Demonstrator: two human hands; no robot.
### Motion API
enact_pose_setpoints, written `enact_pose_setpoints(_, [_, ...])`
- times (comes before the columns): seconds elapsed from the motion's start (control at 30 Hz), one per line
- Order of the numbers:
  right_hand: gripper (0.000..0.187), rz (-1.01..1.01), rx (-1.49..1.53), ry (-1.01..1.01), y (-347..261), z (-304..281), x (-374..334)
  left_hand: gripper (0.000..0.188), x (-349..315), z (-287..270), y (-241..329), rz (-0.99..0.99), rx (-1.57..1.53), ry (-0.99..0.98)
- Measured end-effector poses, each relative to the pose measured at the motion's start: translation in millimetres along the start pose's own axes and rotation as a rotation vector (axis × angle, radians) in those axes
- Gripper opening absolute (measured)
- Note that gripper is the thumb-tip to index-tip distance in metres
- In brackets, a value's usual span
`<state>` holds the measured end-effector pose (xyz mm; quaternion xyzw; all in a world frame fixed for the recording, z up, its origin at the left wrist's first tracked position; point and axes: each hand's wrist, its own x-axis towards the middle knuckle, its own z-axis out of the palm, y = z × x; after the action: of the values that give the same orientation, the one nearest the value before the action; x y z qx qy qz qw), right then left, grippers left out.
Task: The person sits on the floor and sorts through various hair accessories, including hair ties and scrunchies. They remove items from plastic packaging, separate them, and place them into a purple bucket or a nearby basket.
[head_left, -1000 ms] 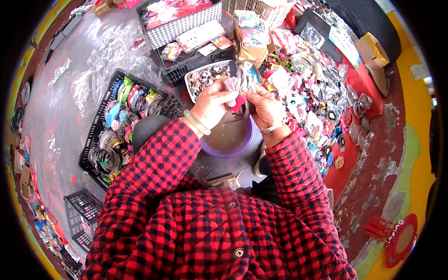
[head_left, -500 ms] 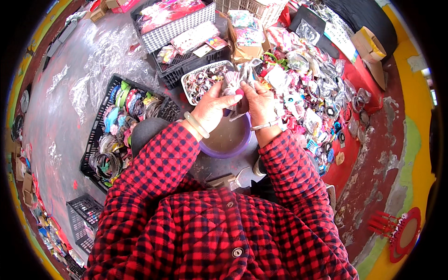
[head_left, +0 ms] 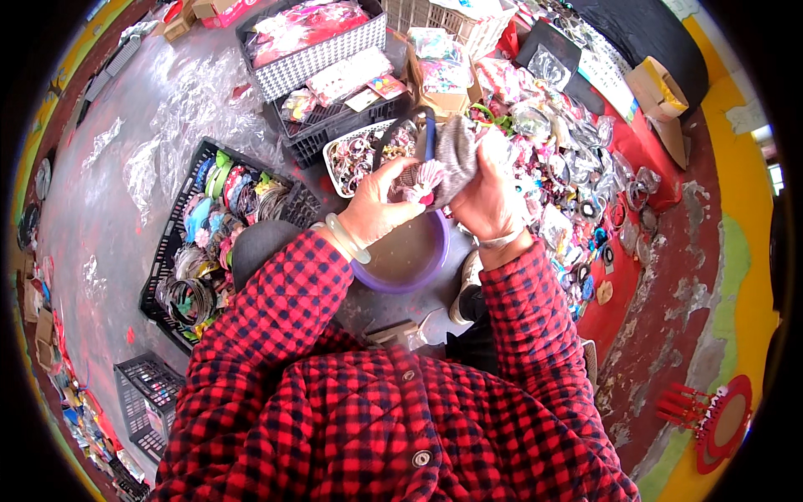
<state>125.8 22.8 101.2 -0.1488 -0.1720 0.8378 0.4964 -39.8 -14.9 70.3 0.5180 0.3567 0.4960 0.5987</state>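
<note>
My left hand is closed on a dark headband with a pink, pleated-looking ornament, pinched near my thumb. The band arches upward away from me. Wrapped in my right hand is a grey cloth, pressed against the headband's right side and covering part of it. Below both hands stands a purple basin holding murky liquid. Just beyond them is a white basket full of small hair accessories.
To the left a black crate holds many headbands. Stacked crates and a cardboard box stand at the back. A large heap of packaged hair accessories spreads on the right. Clear plastic wrap lies on the floor.
The headband has turned so its dark arch now shows above my hands. My right hand has moved right and lower, with the grey cloth spread wider around the band.
</note>
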Motion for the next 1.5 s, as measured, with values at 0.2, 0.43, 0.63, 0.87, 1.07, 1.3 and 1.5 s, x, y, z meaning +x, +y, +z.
enact_pose_setpoints(0.2, [0.029, 0.132, -0.147, -0.019, 17.1, -14.8, -5.1, 0.048, -0.9, -7.3, 1.0, 0.171, 0.351, -0.034])
enact_pose_setpoints(0.43, [0.018, 0.128, -0.137, 0.063, 15.4, -33.2, -4.5, 0.042, 0.9, -1.3, -1.0, 0.089, 0.241, -0.11])
enact_pose_setpoints(0.63, [0.014, 0.044, -0.159, 0.28, 8.3, -20.5, -1.8, 0.034, 3.4, -3.8, -15.5, 0.062, 0.318, -0.14])
enact_pose_setpoints(0.87, [0.015, -0.031, -0.197, 0.34, -2.5, -31.9, 4.5, 0.029, 1.5, 2.1, -15.0, 0.001, 0.342, -0.176])
enact_pose_setpoints(1.07, [0.016, 0.019, -0.256, 0.234, 24.4, -41.3, 5.5, 0.024, 5.7, 0.6, -22.5, 0.11, 0.307, -0.104])
enact_pose_setpoints(1.3, [0.009, 0.025, -0.213, 0.579, 11.1, -46.2, 12.7, 0.025, 0.6, 1.8, -23.2, -0.123, 0.436, -0.343])
enact_pose_setpoints(1.5, [0.019, 0.044, -0.319, 0.641, 1.2, -67.8, 20.1, 0.024, 8.0, -1.5, -24.3, -0.183, -0.09, -0.101])
